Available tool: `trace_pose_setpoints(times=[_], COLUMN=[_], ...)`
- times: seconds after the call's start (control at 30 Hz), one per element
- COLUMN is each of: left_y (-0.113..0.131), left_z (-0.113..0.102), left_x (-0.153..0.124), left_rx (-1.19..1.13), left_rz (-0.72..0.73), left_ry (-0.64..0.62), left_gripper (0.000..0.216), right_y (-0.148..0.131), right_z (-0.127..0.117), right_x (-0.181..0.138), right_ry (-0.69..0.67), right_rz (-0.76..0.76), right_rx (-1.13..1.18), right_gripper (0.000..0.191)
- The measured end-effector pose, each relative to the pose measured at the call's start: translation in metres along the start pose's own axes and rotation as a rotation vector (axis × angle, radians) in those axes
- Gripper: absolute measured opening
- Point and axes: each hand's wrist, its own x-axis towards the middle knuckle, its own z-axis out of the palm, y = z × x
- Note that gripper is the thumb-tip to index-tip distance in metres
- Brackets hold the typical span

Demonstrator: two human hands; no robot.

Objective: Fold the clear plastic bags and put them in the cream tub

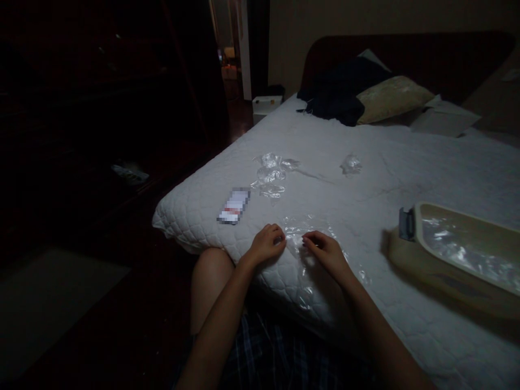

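Note:
A thin clear plastic bag (305,297) lies spread over the bed's front edge, its outline hard to make out in the dim light. My left hand (268,242) is curled at the bag's left side, thumb and fingertips closed on its edge. Just to the right, my right hand (324,250) pinches the same film between thumb and fingers. A small gap separates the two hands. Beyond them, crumpled clear plastic bags (271,172) are heaped on the quilted cover, and another crumpled piece (351,164) sits farther right.
A phone (234,206) with a blurred screen lies left of my hands. At the right stands a beige plastic bin (455,281) with a grey latch, holding shiny clear plastic. Dark cloth (337,92) and a pillow (394,98) rest near the headboard. The white bed (195,216) ends at the left.

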Motion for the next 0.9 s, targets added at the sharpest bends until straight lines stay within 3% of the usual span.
trace_pose_setpoints(times=[0.63, 0.9], left_y=[0.008, 0.01], left_z=[0.01, 0.012], left_x=[-0.001, -0.001], left_rx=[0.159, 0.204], left_rz=[-0.051, -0.007], left_ry=[0.08, 0.055], left_gripper=[0.017, 0.019], right_y=[0.017, 0.023], right_z=[0.003, 0.006], right_x=[-0.006, -0.005], right_ry=[0.111, 0.057], right_rz=[-0.039, -0.118], right_rx=[-0.437, -0.596], right_gripper=[0.027, 0.02])
